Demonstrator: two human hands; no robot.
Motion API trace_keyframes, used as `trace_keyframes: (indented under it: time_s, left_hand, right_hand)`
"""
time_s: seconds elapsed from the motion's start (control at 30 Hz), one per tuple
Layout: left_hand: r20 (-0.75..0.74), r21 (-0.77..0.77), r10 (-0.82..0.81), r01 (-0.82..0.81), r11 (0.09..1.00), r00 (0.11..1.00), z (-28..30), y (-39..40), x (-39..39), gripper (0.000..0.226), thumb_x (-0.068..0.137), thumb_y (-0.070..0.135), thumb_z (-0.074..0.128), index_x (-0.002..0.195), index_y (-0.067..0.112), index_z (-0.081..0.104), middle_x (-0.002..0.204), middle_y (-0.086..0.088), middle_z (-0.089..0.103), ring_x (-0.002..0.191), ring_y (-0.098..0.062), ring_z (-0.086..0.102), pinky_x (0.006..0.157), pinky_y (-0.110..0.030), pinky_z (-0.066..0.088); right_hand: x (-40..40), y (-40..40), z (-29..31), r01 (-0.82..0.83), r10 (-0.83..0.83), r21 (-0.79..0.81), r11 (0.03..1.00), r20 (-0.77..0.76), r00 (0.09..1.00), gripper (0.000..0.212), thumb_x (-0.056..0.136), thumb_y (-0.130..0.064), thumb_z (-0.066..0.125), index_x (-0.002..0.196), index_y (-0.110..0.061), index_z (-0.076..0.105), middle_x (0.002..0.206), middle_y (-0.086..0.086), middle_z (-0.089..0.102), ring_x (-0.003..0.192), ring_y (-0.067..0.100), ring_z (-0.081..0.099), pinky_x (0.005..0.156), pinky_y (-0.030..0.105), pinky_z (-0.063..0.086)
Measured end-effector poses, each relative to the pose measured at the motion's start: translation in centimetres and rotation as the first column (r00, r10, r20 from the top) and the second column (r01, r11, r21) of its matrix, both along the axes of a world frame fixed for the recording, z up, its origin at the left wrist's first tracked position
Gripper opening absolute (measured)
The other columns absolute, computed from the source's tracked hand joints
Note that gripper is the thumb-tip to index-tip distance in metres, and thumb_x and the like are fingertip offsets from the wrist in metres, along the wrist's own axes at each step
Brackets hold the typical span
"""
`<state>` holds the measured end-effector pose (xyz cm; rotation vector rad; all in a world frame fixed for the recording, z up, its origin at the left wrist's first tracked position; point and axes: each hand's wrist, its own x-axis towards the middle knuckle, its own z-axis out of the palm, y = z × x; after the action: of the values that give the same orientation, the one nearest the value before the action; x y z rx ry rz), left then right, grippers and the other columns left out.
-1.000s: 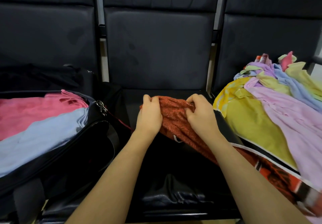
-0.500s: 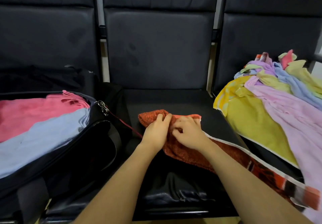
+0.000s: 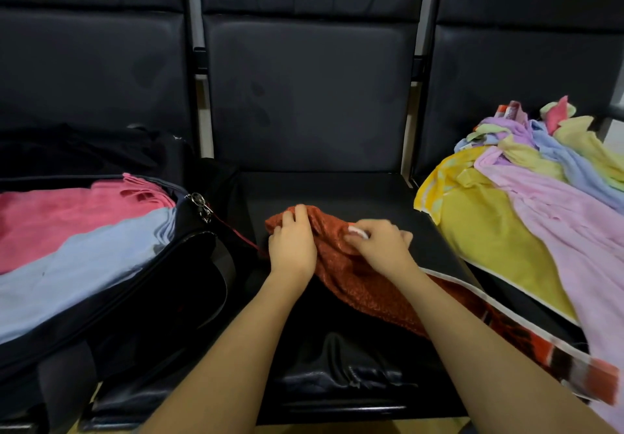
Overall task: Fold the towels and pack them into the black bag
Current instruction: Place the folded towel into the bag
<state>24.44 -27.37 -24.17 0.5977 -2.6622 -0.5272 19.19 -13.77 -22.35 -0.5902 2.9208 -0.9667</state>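
An orange-red towel point(image 3: 358, 285) with a white edge lies across the middle black seat and trails down to the lower right. My left hand point(image 3: 293, 243) grips its far left corner. My right hand point(image 3: 380, 246) pinches the towel's bunched top edge just to the right, near a small white loop. The open black bag point(image 3: 175, 275) sits on the left seat, holding a folded pink towel point(image 3: 74, 217) and a folded light blue towel point(image 3: 77, 264).
A loose heap of towels covers the right seat: a yellow one point(image 3: 489, 251), a pale pink one point(image 3: 567, 237), with blue, purple and green ones behind. Black seat backs point(image 3: 304, 95) rise behind all three seats. A zipper pull point(image 3: 199, 202) hangs at the bag's near corner.
Both hands came down from a raised position and brought the towel's top edge low onto the seat. The right hand then shifted right along the edge.
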Motion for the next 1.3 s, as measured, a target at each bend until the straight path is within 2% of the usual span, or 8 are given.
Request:
trace_keyframes:
  time_s: [0.17,0.27,0.47,0.57,0.63,0.8,0.93,1.3]
  left_hand:
    - [-0.137,-0.134,-0.011,-0.007,0.991,0.990,2.7,-0.9,0.3,0.036,0.092,0.001,0.037,0.127,0.007,0.043,0.122,-0.013,0.047,0.106,-0.035,0.053,0.088,-0.040,0.039]
    - [-0.186,-0.241,-0.047,0.000,0.970,0.982,5.3,-1.3,1.1,0.033,0.091,0.001,0.040,0.123,0.005,0.047,0.121,-0.015,0.047,0.099,-0.039,0.053,0.079,-0.041,0.037]
    - [-0.228,-0.507,-0.135,0.001,0.862,0.964,12.4,-1.2,0.3,0.023,0.086,-0.003,0.042,0.098,0.008,0.058,0.109,-0.013,0.051,0.079,-0.036,0.057,0.066,-0.036,0.028]
    - [-0.240,-0.730,-0.226,-0.021,0.684,0.944,15.1,-0.2,-0.4,0.017,0.064,-0.001,0.053,0.067,0.015,0.057,0.077,-0.005,0.055,0.051,-0.027,0.055,0.054,-0.029,0.033]
    - [-0.133,-0.743,-0.314,0.115,0.659,0.940,15.3,0.5,-1.7,0.023,0.076,-0.004,0.049,0.086,0.015,0.058,0.091,-0.003,0.053,0.067,-0.027,0.060,0.062,-0.033,0.031]
    - [-0.123,-0.078,-0.565,0.560,0.825,0.816,10.6,1.3,-3.8,0.047,0.091,0.003,0.049,0.136,0.014,0.046,0.127,-0.006,0.055,0.117,-0.023,0.054,0.101,-0.032,0.038]
    - [-0.116,0.219,-0.535,0.547,0.808,0.837,4.6,1.4,-3.0,0.051,0.090,-0.001,0.038,0.138,0.018,0.041,0.133,-0.005,0.055,0.123,-0.020,0.051,0.106,-0.037,0.039]
    - [0.193,-0.029,-0.279,0.290,0.957,0.941,-1.5,0.6,-1.1,0.064,0.083,0.004,0.048,0.140,0.027,0.032,0.138,0.005,0.045,0.121,-0.024,0.041,0.095,-0.035,0.026]
  right_hand:
    - [-0.7,0.2,2.5,0.091,-0.176,-0.430,0.898,-0.161,0.971,0.013,0.093,-0.025,0.056,0.088,-0.018,0.066,0.082,-0.003,0.063,0.088,0.021,0.058,0.091,0.042,0.042]
    - [0.1,-0.1,4.9,0.015,-0.206,-0.617,0.787,-0.240,0.949,0.006,0.095,-0.016,0.053,0.091,-0.016,0.058,0.082,-0.010,0.058,0.081,0.007,0.055,0.080,0.020,0.045]
    - [1.5,-0.5,8.1,-0.074,-0.293,-0.692,0.718,-0.398,0.869,0.019,0.096,-0.006,0.043,0.110,-0.014,0.053,0.065,-0.011,0.045,0.057,0.000,0.046,0.061,0.011,0.036]
    - [1.3,0.0,9.6,-0.051,-0.337,-0.627,0.777,-0.483,0.808,0.024,0.094,-0.005,0.039,0.097,-0.016,0.059,0.085,-0.004,0.059,0.078,0.010,0.054,0.083,0.034,0.044]
    - [1.1,0.4,10.1,0.046,-0.371,-0.588,0.808,-0.446,0.815,0.026,0.092,-0.004,0.039,0.092,-0.018,0.060,0.089,-0.002,0.058,0.086,0.020,0.056,0.089,0.045,0.041]
    - [0.4,2.0,7.1,0.238,-0.331,-0.291,0.927,-0.329,0.884,0.018,0.090,-0.017,0.047,0.097,-0.021,0.063,0.105,0.001,0.056,0.105,0.024,0.052,0.092,0.037,0.030]
    - [-0.2,3.2,2.8,0.209,-0.193,0.040,0.977,-0.252,0.948,0.026,0.090,-0.045,0.053,0.099,-0.022,0.062,0.114,0.004,0.046,0.117,0.026,0.041,0.096,0.038,0.025]
    - [0.4,1.8,-2.7,-0.089,0.305,0.568,0.818,-0.299,0.904,0.072,0.063,-0.066,0.067,0.111,-0.014,0.059,0.128,0.010,0.043,0.112,0.031,0.042,0.096,0.044,0.025]
